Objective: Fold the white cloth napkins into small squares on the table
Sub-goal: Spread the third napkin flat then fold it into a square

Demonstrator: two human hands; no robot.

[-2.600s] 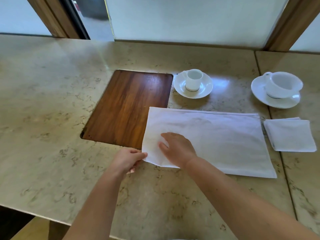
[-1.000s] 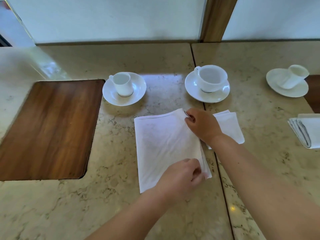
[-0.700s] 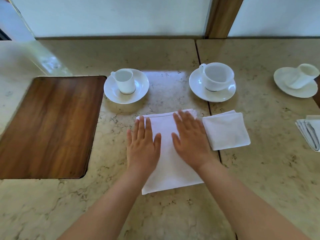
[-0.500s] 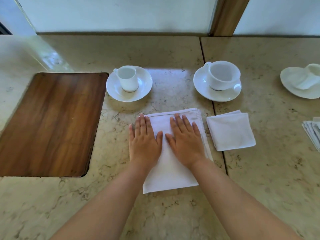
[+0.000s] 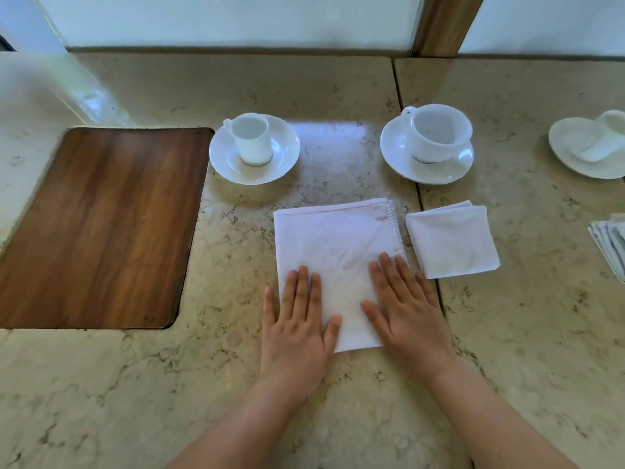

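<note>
A white cloth napkin (image 5: 333, 242), folded into an upright rectangle, lies flat on the marble table (image 5: 338, 401) in the middle of the view. My left hand (image 5: 297, 319) lies flat with straight fingers on its near left corner. My right hand (image 5: 404, 308) presses flat on its near right corner. To the right, apart from it, sits a small folded square napkin (image 5: 453, 243). The edge of another folded stack of napkins (image 5: 612, 243) shows at the far right.
A dark wooden board (image 5: 98, 228) is set into the table at left. Behind the napkin stand a small cup on a saucer (image 5: 253, 148) and a larger cup on a saucer (image 5: 427, 143). A third cup and saucer (image 5: 592, 147) is at far right.
The napkin was folded in half from a long rectangle. Both hands then pressed flat on it and slid from its far part toward its near edge, spreading apart.
</note>
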